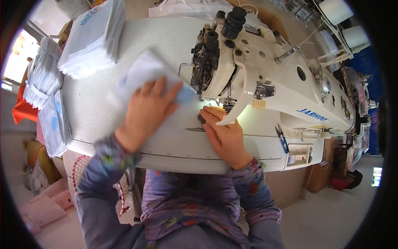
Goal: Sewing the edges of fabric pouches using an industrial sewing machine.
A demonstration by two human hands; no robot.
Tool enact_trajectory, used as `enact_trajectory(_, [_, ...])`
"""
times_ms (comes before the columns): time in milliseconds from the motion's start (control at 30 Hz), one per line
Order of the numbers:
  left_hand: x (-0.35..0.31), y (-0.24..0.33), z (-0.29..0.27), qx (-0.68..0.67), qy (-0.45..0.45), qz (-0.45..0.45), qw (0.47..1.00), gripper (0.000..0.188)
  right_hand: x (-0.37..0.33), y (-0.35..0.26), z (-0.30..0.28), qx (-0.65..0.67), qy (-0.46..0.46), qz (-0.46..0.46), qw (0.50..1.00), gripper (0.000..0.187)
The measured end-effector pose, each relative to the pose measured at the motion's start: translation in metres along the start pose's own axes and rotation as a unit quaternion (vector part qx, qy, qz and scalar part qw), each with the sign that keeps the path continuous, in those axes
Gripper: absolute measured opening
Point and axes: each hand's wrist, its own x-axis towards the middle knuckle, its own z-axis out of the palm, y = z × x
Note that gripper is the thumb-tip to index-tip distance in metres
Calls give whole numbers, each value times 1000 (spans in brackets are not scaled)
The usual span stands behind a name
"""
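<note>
My left hand [148,113] lies with spread fingers on a folded white cloth piece with a light blue patch [145,68]. Motion blurs both the hand and the cloth. The cloth's right corner reaches toward the needle area of a white sewing machine [286,79]. My right hand [226,137] rests by the lit needle area, its fingers stretched out near the presser foot and partly behind the machine's pale curved guard [237,108]. Nothing shows in its grasp, though the fingertips are partly hidden.
A tall stack of white cloth pieces [93,43] stands at the far left. Tied bundles [43,74] and a blue-spotted bundle [54,124] sit at the left table edge. Blue-handled thread snips [282,140] lie right of my right hand, beside a small parts tray [299,155]. Thread cones [336,11] stand behind.
</note>
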Motion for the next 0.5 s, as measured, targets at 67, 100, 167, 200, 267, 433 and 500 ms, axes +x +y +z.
enact_trajectory(67, [-26,40,-21,60,-112,-135,983,53,2,-7,4,7,-3,7,1000,43])
enact_trajectory(100, [-27,43,-27,58,-112,-131,983,53,2,-11,4,5,-2,9,1000,43])
enact_trajectory(167, [-27,47,-35,6,-143,-130,981,53,4,-15,2,-38,-38,30,998,45])
enact_trajectory(200, [-25,38,-27,4,-142,-129,981,53,1,-15,3,-40,-38,30,998,45])
enact_trajectory(267, [-21,10,-8,-178,-26,68,981,50,-5,-16,3,-55,-41,-4,998,49])
enact_trajectory(433, [-29,6,-3,-208,-45,84,974,45,-9,-20,-3,-58,-69,-5,996,51])
enact_trajectory(500, [-27,5,-3,-227,-43,84,969,44,-8,-20,-4,-59,-74,-3,996,51])
